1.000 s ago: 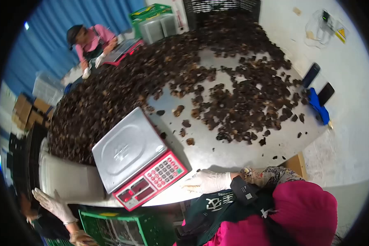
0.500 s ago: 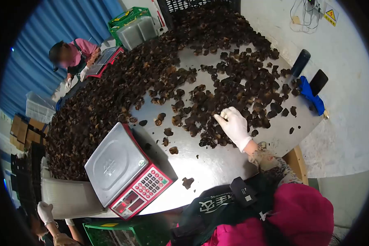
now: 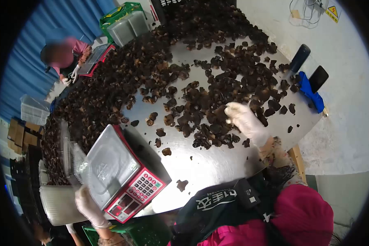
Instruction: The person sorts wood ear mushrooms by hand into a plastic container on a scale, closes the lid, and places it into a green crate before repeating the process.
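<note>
My left hand [image 3: 88,208], in a white glove, grips a clear plastic box [image 3: 71,158] by its lower end; the box is blurred by motion. It is held at the left edge of a red scale [image 3: 141,186] with a steel pan, beside a stack of clear plastic boxes [image 3: 61,205]. My gloved right hand [image 3: 248,124] is over the loose dark dried mushroom pieces [image 3: 217,108], its fingers curled inward. Whatever lies between those fingers is hidden. One mushroom piece [image 3: 182,185] lies apart near the table's front edge.
A large mushroom heap [image 3: 106,92] spreads across the steel table [image 3: 201,164]. At the right edge are a blue cloth [image 3: 309,92] and two dark upright objects. A co-worker [image 3: 65,57] is at the far left by another scale; a green crate [image 3: 145,231] stands below the table.
My left hand has moved right from the box stack, bringing a clear plastic box up beside the scale. My right hand has shifted slightly right over the mushroom pieces. The camera view has shifted a little.
</note>
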The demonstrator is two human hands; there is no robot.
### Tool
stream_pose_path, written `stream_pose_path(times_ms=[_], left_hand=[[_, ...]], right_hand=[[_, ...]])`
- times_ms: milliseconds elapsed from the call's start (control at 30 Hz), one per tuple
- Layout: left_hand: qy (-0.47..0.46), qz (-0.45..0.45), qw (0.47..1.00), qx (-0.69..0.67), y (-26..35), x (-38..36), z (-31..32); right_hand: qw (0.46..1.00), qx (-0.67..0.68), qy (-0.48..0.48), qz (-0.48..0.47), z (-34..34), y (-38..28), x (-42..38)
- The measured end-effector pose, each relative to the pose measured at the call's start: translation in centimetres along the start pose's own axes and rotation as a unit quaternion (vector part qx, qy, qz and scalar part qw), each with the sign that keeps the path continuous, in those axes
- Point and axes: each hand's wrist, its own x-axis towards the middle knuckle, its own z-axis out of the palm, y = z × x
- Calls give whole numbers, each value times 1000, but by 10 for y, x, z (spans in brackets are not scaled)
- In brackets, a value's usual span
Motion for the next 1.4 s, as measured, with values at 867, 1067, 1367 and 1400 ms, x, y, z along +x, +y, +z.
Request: stream_pose_path(times_ms=[867,1067,1367,1400], left_hand=[[-318,-557,373,-671,162,-97,175],[-342,-546,367,-671,148,-109,188],[-304,-651,190,-669,170,-105,228],[-299,-651,192,-671,164,-108,227]], right_hand=[[787,-547,69,-276,-15,46,33],[971,-236,49,1,-10,-16,11],[828,-454,-281,-170,36,32,-34],[883,-375,-237,-154,24,36,-14]])
